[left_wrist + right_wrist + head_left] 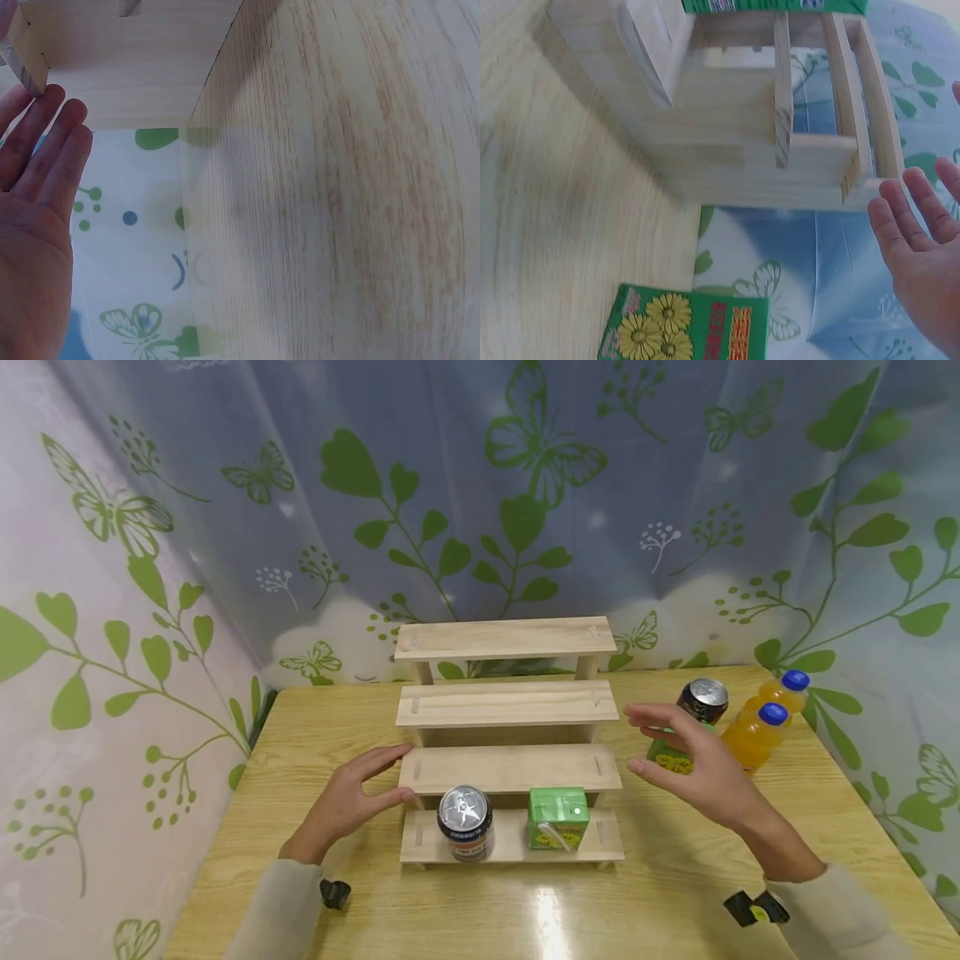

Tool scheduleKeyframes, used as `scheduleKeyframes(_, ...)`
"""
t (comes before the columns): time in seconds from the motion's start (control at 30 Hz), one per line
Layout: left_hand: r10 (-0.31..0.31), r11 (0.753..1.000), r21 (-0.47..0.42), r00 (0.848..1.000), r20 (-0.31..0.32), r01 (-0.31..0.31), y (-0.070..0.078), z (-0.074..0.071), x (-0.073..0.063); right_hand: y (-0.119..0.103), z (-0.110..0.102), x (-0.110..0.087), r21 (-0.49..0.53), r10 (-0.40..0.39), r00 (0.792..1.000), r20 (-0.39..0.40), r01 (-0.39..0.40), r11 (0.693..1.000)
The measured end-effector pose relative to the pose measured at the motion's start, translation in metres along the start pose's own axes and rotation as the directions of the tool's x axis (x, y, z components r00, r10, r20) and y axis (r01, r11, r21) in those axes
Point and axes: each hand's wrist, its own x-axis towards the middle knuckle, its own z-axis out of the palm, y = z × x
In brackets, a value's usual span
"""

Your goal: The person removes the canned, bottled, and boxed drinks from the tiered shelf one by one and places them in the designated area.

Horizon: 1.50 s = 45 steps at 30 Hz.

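Observation:
A four-step wooden rack [510, 768] stands mid-table. On its lowest step are a dark drink can [465, 823] at the left and a green drink carton [558, 818] with a straw at the right. My left hand [352, 797] has its fingertips right at the rack's left end; in the left wrist view its extended fingers meet a step's corner. My right hand [701, 764] hovers off the rack's right side, fingers spread and nothing in them. Behind it, a second green carton [682, 326] with yellow flowers is partly hidden in the head view.
On the right of the wooden table [315, 718] stand another dark can [705, 697] and two orange drink bottles [753, 735] with blue caps. A leaf-and-butterfly patterned curtain [450, 485] hangs behind the table and along its sides.

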Motion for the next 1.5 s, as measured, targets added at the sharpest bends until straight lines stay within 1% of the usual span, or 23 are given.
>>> scheduleKeyframes(0.1,0.014,1.0,0.008,1.0,-0.006,-0.014,-0.001,0.0,0.0,-0.002,0.008,-0.002,0.019,-0.025,0.999,0.023,0.024,1.0)
scheduleKeyframes(0.2,0.021,1.0,0.016,1.0,-0.011,-0.021,-0.002,0.001,0.0,-0.004,0.015,-0.003,0.049,-0.033,0.998,0.046,0.031,0.998)
scheduleKeyframes(0.53,0.007,1.0,0.011,1.0,-0.006,-0.007,-0.004,0.002,0.0,-0.007,0.034,-0.008,0.119,-0.02,0.991,0.131,0.004,0.993)
scheduleKeyframes(0.77,-0.002,1.0,0.005,1.0,-0.006,0.002,-0.002,0.001,0.0,-0.006,0.048,-0.012,0.147,-0.028,0.98,0.199,-0.001,0.989)
scheduleKeyframes(0.93,-0.001,1.0,-0.003,1.0,-0.004,0.001,-0.001,0.001,0.0,-0.004,0.057,-0.016,0.156,-0.052,0.971,0.232,0.015,0.988)
scheduleKeyframes(1.1,-0.001,1.0,-0.006,1.0,-0.002,0.001,-0.001,0.001,0.0,-0.003,0.065,-0.021,0.141,-0.035,0.964,0.264,-0.003,0.99)
scheduleKeyframes(1.27,0.0,1.0,-0.011,1.0,-0.001,0.0,-0.001,0.001,0.0,-0.004,0.071,-0.024,0.122,-0.022,0.961,0.274,-0.012,0.992)
scheduleKeyframes(1.5,0.004,1.0,-0.004,1.0,-0.008,-0.004,-0.005,0.003,0.0,-0.004,0.075,-0.025,0.109,-0.002,0.969,0.248,-0.026,0.994)
